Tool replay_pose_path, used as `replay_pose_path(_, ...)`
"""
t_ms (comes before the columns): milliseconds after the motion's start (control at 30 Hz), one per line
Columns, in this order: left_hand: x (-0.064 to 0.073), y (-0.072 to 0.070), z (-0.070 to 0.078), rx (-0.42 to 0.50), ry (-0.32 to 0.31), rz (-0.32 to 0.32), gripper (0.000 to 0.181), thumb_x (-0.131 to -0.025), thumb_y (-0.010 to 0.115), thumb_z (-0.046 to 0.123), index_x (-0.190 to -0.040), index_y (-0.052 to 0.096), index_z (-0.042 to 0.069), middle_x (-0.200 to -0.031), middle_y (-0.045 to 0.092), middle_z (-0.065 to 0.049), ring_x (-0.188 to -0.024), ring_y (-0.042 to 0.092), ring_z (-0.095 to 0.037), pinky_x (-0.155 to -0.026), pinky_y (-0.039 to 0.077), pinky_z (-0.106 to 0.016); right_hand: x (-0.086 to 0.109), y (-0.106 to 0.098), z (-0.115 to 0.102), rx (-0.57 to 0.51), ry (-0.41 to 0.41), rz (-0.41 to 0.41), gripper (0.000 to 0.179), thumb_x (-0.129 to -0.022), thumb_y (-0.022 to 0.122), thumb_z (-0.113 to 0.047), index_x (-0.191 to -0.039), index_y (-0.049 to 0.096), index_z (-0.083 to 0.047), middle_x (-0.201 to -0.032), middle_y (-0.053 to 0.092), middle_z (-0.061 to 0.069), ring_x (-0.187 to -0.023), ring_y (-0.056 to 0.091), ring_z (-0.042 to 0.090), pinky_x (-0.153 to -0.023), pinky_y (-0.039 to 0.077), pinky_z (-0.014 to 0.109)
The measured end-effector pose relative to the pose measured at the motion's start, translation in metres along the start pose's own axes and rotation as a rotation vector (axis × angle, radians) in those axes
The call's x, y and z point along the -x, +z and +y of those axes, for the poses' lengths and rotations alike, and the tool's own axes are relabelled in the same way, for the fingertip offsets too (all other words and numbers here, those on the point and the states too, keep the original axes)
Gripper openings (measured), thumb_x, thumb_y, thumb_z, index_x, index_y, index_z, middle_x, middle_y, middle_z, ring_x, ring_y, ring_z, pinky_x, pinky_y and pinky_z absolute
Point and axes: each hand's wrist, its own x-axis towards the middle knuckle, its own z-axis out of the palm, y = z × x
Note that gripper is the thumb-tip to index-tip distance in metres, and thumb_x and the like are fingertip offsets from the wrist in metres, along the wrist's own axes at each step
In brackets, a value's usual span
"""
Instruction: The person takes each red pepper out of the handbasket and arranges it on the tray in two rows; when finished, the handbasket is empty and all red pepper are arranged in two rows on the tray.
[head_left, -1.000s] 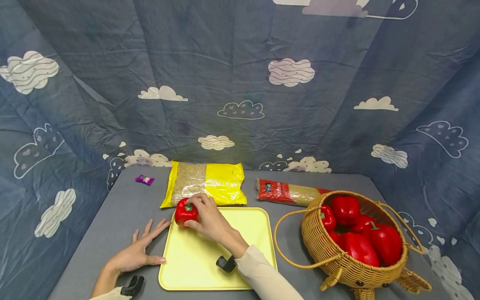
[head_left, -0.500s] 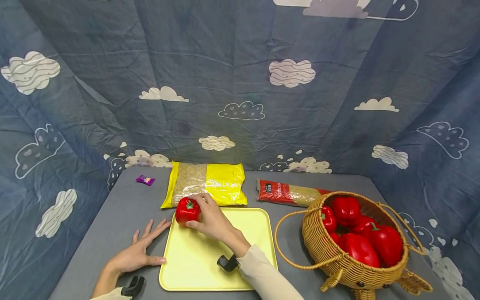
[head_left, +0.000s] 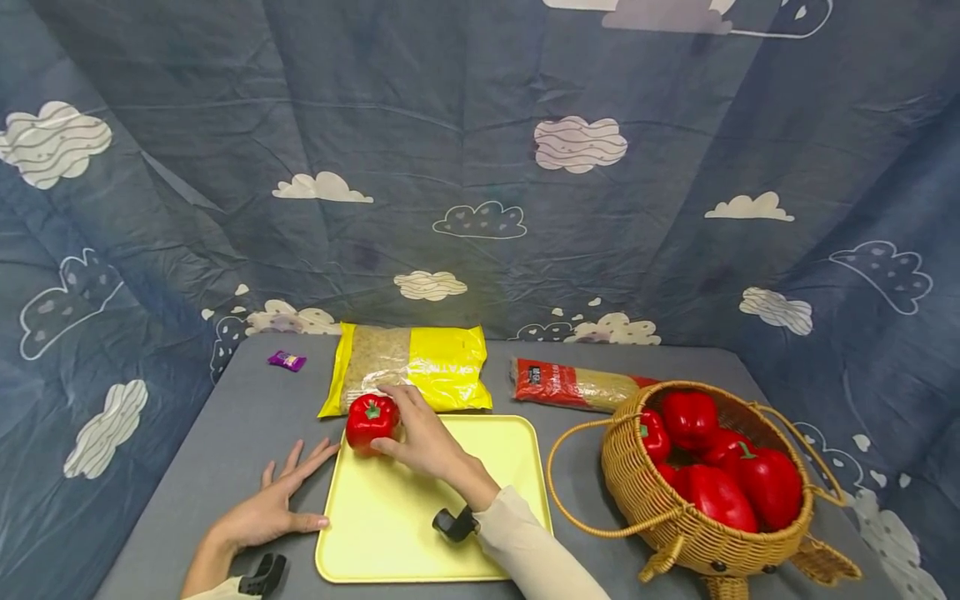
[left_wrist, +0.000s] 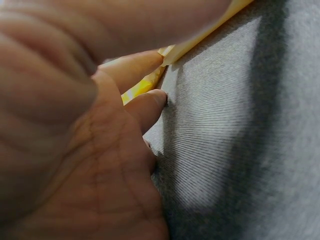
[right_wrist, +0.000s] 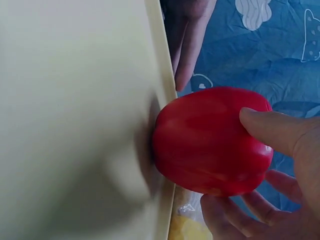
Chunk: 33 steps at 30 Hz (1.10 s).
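A red bell pepper [head_left: 371,423] stands upright at the far left corner of the pale yellow tray [head_left: 412,533], its green stem on top. My right hand [head_left: 423,437] holds it from the right side. In the right wrist view the thumb presses one side of the pepper [right_wrist: 210,142] and the fingers lie along the other. My left hand [head_left: 262,508] rests on the grey table with fingers spread, its thumb and index fingertips at the tray's left edge. The left wrist view shows the palm of this hand [left_wrist: 100,160] close up, holding nothing.
A wicker basket [head_left: 637,475] with several red bell peppers stands at the right. Behind the tray lies a yellow bag of pasta [head_left: 446,362]. A red packet of noodles [head_left: 551,383] and a small purple candy [head_left: 287,361] lie farther back.
The pepper has settled more upright under my right hand, so its stem now shows clearly on top. My right hand has shifted only slightly. The left hand has stayed put.
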Motion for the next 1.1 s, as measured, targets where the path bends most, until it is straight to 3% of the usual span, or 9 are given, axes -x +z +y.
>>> replay_pose_path(300, 0.0015, -0.0008, -0.0005, -0.018, -0.001, 0.018, 0.101, -0.079, 0.084, 0.030, -0.160, 0.026, 0.014, -0.166, 0.008, -0.026, -0.145, -0.027, -0.053, -0.103, -0.030, -0.073, -0.0011, -0.0034, -0.0017, 0.026, 0.003, -0.028, 0.071, -0.088, 0.078, -0.026, -0.148, 0.043, -0.013, -0.138, 0.052, 0.007, -0.122, 0.057, 0.021, -0.105, 0.049, 0.035)
replay_pose_path(600, 0.0019, -0.0003, -0.0009, -0.010, 0.009, 0.010, 0.099, -0.080, 0.083, 0.027, -0.160, 0.026, 0.013, -0.166, 0.007, -0.026, -0.145, -0.027, -0.053, -0.102, -0.030, -0.073, 0.0002, -0.0031, -0.0019, 0.032, 0.030, -0.037, 0.071, -0.087, 0.079, -0.035, -0.147, 0.046, -0.016, -0.133, 0.050, 0.007, -0.116, 0.056, 0.020, -0.096, 0.053, 0.033)
replay_pose_path(1100, 0.0012, -0.0006, -0.0003, -0.001, -0.005, 0.008, 0.100, -0.079, 0.084, 0.026, -0.160, 0.027, 0.013, -0.166, 0.008, -0.025, -0.145, -0.027, -0.053, -0.102, -0.030, -0.073, -0.0005, -0.0048, -0.0022, 0.054, -0.012, -0.048, 0.067, -0.088, 0.078, -0.030, -0.146, 0.047, -0.015, -0.136, 0.054, 0.006, -0.120, 0.055, 0.020, -0.102, 0.051, 0.035)
